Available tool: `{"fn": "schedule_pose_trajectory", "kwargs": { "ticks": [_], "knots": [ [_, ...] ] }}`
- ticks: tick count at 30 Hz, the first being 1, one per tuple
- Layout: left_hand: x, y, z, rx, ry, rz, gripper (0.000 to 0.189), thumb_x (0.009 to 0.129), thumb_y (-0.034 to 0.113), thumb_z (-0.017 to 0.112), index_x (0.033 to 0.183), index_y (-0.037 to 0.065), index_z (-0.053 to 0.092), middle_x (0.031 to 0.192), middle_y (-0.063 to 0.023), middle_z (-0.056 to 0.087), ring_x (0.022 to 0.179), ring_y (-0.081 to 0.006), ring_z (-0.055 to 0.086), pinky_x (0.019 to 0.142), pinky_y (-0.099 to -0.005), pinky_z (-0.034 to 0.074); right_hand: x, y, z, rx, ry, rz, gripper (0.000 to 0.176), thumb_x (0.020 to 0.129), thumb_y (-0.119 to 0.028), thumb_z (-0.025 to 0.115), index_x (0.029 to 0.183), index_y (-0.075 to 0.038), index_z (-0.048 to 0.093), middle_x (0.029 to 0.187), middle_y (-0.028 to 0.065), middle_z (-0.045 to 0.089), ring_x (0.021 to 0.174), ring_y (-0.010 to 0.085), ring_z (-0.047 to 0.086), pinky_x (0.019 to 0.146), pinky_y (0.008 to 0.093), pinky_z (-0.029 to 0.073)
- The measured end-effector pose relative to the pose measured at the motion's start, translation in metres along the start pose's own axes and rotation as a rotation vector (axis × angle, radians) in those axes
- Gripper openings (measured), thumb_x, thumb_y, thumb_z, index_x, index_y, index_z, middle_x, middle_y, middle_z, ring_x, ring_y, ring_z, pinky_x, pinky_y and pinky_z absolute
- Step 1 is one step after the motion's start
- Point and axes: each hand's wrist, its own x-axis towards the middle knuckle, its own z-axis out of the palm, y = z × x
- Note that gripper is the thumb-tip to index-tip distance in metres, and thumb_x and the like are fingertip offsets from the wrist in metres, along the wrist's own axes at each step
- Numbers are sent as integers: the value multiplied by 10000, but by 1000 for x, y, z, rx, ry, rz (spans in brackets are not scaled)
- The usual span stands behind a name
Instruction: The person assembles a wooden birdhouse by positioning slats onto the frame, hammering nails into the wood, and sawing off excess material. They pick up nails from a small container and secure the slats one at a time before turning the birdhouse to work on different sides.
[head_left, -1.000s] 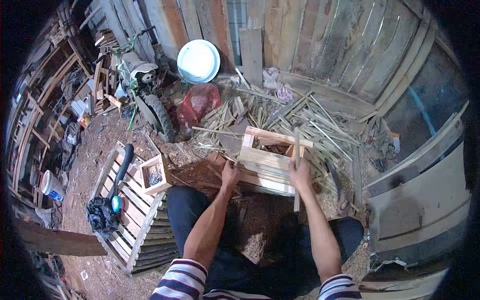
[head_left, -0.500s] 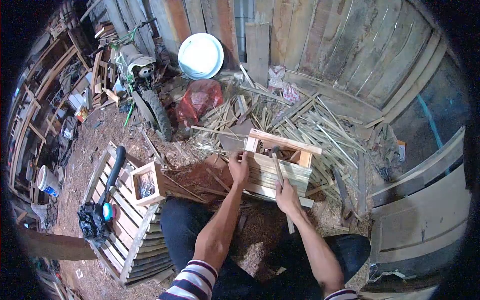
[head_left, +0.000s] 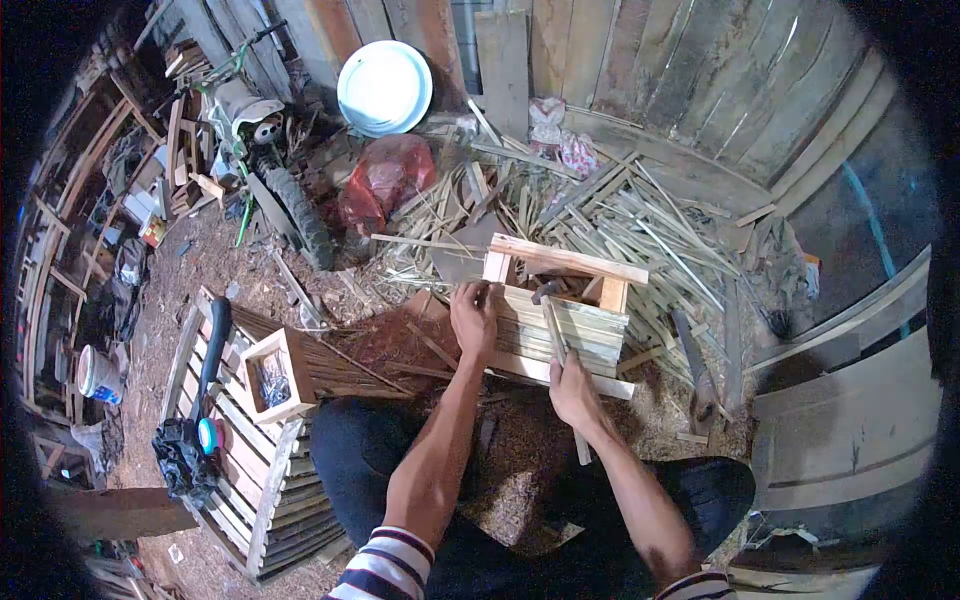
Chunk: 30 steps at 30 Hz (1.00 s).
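Note:
In front of my knees sits a slatted wooden crate (head_left: 560, 330), its inside partly showing between the top rails. At its left end is my left hand (head_left: 474, 322), fingers pinched together along the top edge of the side slats. What is between those fingertips, perhaps something small, I cannot tell. My right hand (head_left: 574, 390) grips the wooden handle of a hammer (head_left: 554, 328). The hammer's dark head overlaps the crate's upper slat, to the right of my left fingers.
Left of my leg, a slatted wooden piece (head_left: 235, 440) carries an open box of nails (head_left: 272, 382), a dark-handled tool (head_left: 213, 345) and a black plastic bag (head_left: 185, 455). Loose wood strips (head_left: 640, 240) pile behind the crate. A motorbike (head_left: 270, 150) stands back left.
The view has tilted slightly, so most of the scene sits higher in the frame. The hammer head is a little lower against the crate; my left hand stays at its left end.

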Motion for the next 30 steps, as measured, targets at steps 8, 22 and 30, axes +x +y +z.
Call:
{"fn": "schedule_pose_trajectory", "kwargs": {
  "ticks": [8, 22, 30],
  "knots": [
    [12, -22, -10, -736, 155, -527, 199, 850, 162, 624, 844, -34, 657, 737, -34, 629, 662, -85, 531, 601, -252, 409, -4, -8, -8, 3, 5, 12, 332, 946, -223, 423, 979, 104, 468, 852, 342, 562, 822, 490, 563, 737, 522, 451],
    [12, -32, 2, -912, -198, -436, 217, 856, 117, 641, 986, -55, 621, 859, -64, 666, 719, -104, 583, 702, -242, 460, 2, 11, 0, 33, -2, -24, 347, 956, -257, 397, 1067, 67, 452, 838, 333, 589, 826, 488, 582, 738, 530, 457],
    [11, -23, -5, -799, -157, -489, 177, 810, 121, 680, 910, -24, 674, 855, -42, 651, 776, -106, 566, 716, -236, 440, 2, 7, -4, 36, -17, 12, 354, 960, -270, 388, 1062, 65, 443, 830, 345, 584, 829, 496, 578, 724, 540, 459]
  ]
}}
